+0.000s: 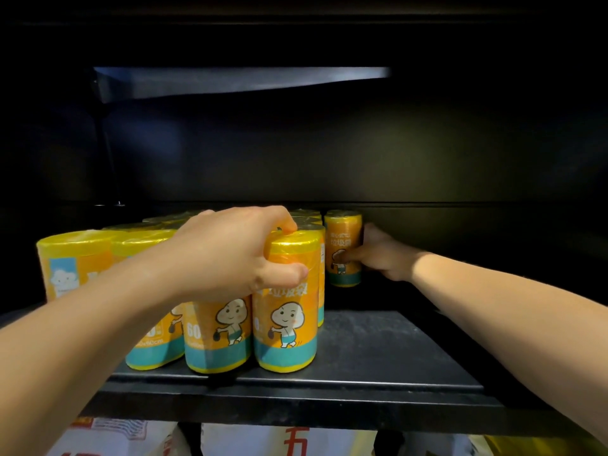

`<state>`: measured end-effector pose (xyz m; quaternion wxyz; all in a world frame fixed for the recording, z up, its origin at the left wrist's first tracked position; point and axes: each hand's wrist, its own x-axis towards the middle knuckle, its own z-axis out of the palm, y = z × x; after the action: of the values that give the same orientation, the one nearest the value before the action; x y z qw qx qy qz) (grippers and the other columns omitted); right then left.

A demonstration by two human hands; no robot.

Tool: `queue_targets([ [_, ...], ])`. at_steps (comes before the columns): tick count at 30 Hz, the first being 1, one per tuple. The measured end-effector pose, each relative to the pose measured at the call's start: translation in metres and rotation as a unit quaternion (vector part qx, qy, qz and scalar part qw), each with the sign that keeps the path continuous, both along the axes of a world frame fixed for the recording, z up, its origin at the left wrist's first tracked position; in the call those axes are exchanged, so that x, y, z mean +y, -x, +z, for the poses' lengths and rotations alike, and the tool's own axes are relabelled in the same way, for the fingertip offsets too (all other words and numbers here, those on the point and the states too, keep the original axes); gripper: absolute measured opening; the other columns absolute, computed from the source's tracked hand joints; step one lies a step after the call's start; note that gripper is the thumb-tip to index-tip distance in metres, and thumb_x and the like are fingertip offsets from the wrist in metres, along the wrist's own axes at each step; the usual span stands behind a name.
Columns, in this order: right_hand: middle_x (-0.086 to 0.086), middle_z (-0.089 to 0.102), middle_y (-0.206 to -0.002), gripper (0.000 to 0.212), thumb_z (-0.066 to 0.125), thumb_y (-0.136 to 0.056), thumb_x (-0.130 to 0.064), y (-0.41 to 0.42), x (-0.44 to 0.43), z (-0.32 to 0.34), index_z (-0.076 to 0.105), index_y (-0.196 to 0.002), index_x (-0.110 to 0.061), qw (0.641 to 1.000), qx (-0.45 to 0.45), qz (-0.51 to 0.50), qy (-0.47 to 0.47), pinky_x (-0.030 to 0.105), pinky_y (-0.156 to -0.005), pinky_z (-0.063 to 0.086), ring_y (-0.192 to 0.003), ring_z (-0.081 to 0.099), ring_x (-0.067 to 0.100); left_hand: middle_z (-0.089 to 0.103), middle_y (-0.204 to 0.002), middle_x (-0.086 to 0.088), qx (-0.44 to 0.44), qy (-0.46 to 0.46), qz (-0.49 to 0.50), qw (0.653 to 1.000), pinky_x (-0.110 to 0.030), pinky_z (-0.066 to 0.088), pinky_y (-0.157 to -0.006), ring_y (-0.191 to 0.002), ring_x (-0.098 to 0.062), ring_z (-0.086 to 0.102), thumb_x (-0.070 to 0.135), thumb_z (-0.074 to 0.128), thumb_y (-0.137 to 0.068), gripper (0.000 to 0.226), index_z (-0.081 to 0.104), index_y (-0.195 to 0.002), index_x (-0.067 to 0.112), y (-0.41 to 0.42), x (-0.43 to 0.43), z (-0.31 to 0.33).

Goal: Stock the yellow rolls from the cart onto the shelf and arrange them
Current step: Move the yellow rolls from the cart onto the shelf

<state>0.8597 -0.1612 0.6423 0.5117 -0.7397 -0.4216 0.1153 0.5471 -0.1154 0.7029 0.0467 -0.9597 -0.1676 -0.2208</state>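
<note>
Two hands reach over the black shelf (378, 350): our left hand (237, 255) curls from above round the front yellow roll (289, 307), and our right hand (383, 255) grips a rear roll (343, 245) standing just beside the group. We read "60" and "垃圾袋" on the labels (286, 324), beside a cartoon child.

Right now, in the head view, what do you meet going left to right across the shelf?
Leftmost yellow roll → left hand → front roll it grips → lone rear roll → right hand.
</note>
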Motion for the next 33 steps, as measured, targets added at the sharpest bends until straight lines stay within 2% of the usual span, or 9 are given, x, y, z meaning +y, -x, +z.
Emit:
queue_targets([
  [1, 0.002, 0.068, -0.119, 0.102, 0.093, -0.039, -0.035, 0.001, 0.002, 0.000, 0.050, -0.129, -0.018, 1.000, -0.002, -0.002, -0.002, 0.046, -0.096, 0.054, -0.109, 0.066, 0.020, 0.060, -0.105, 0.018, 0.000, 0.000, 0.000, 1.000, -0.028, 0.042, -0.078, -0.091, -0.005, 0.055, 0.073, 0.049, -0.073, 0.067, 0.041, -0.132, 0.044, 0.000, 0.000, 0.000],
  [7, 0.002, 0.067, -0.121, 0.081, 0.092, -0.062, -0.020, 0.006, 0.005, 0.000, 0.049, -0.130, -0.017, 1.000, -0.007, -0.006, 0.007, 0.046, -0.097, 0.053, -0.110, 0.065, 0.019, 0.061, -0.102, 0.018, -0.001, -0.002, -0.003, 1.000, -0.026, 0.043, -0.077, -0.090, -0.003, 0.056, 0.072, 0.050, -0.075, 0.064, 0.041, -0.133, 0.044, 0.001, 0.000, -0.001],
  [12, 0.003, 0.064, -0.127, 0.079, 0.088, -0.070, -0.016, 0.009, 0.002, 0.001, 0.043, -0.136, -0.016, 1.000, -0.014, -0.002, 0.016, 0.039, -0.095, 0.053, -0.114, 0.062, 0.019, 0.057, -0.100, 0.020, 0.001, -0.003, -0.002, 1.000, -0.027, 0.042, -0.079, -0.090, -0.004, 0.054, 0.072, 0.050, -0.076, 0.065, 0.040, -0.133, 0.044, 0.001, 0.000, -0.001],
  [18, 0.004, 0.058, -0.132, 0.077, 0.081, -0.079, -0.014, 0.018, -0.008, -0.002, 0.034, -0.140, -0.012, 0.999, -0.030, -0.013, 0.023, 0.037, -0.099, 0.050, -0.120, 0.057, 0.020, 0.064, -0.104, 0.015, 0.003, 0.009, 0.000, 1.000, -0.028, 0.043, -0.079, -0.092, -0.007, 0.057, 0.071, 0.051, -0.073, 0.066, 0.042, -0.133, 0.043, 0.001, 0.001, 0.000],
  [19, 0.003, 0.057, -0.132, 0.077, 0.082, -0.079, -0.015, 0.020, -0.010, -0.002, 0.035, -0.140, -0.012, 0.999, -0.038, -0.014, 0.025, 0.035, -0.096, 0.051, -0.120, 0.056, 0.020, 0.064, -0.105, 0.014, 0.002, 0.012, -0.002, 1.000, -0.028, 0.043, -0.079, -0.093, -0.007, 0.057, 0.071, 0.052, -0.074, 0.066, 0.042, -0.133, 0.043, 0.001, 0.002, 0.000],
  [22, -0.003, 0.057, -0.121, 0.066, 0.081, -0.080, -0.016, 0.026, -0.012, 0.002, 0.040, -0.132, -0.016, 0.998, -0.048, -0.013, 0.036, 0.021, -0.070, 0.049, -0.110, 0.055, 0.013, 0.063, -0.109, 0.014, -0.001, 0.025, -0.012, 1.000, -0.029, 0.046, -0.082, -0.095, -0.007, 0.058, 0.067, 0.057, -0.077, 0.063, 0.043, -0.133, 0.042, 0.001, 0.002, 0.000],
  [23, -0.004, 0.058, -0.119, 0.061, 0.080, -0.080, -0.016, 0.028, -0.012, 0.003, 0.043, -0.128, -0.016, 0.997, -0.055, -0.013, 0.043, 0.021, -0.069, 0.048, -0.110, 0.055, 0.013, 0.063, -0.110, 0.014, -0.001, 0.030, -0.016, 0.999, -0.030, 0.048, -0.084, -0.095, -0.007, 0.059, 0.065, 0.058, -0.078, 0.062, 0.043, -0.133, 0.041, 0.001, 0.002, 0.001],
  [29, 0.002, 0.062, -0.131, 0.053, 0.079, -0.082, -0.021, 0.035, -0.011, 0.006, 0.055, -0.130, -0.017, 0.994, -0.080, -0.023, 0.067, 0.037, -0.100, 0.048, -0.121, 0.058, 0.020, 0.066, -0.112, 0.010, 0.003, 0.064, -0.030, 0.997, -0.038, 0.053, -0.093, -0.099, -0.009, 0.061, 0.060, 0.065, -0.079, 0.064, 0.046, -0.137, 0.038, 0.001, 0.003, 0.003],
  [33, 0.006, 0.064, -0.128, 0.051, 0.079, -0.082, -0.026, 0.041, -0.012, 0.006, 0.059, -0.127, -0.014, 0.991, -0.090, -0.046, 0.092, 0.032, -0.095, 0.048, -0.113, 0.061, 0.019, 0.063, -0.118, 0.009, -0.001, 0.090, -0.036, 0.995, -0.038, 0.056, -0.091, -0.101, -0.011, 0.062, 0.057, 0.069, -0.079, 0.067, 0.046, -0.139, 0.038, 0.000, 0.005, 0.003],
])
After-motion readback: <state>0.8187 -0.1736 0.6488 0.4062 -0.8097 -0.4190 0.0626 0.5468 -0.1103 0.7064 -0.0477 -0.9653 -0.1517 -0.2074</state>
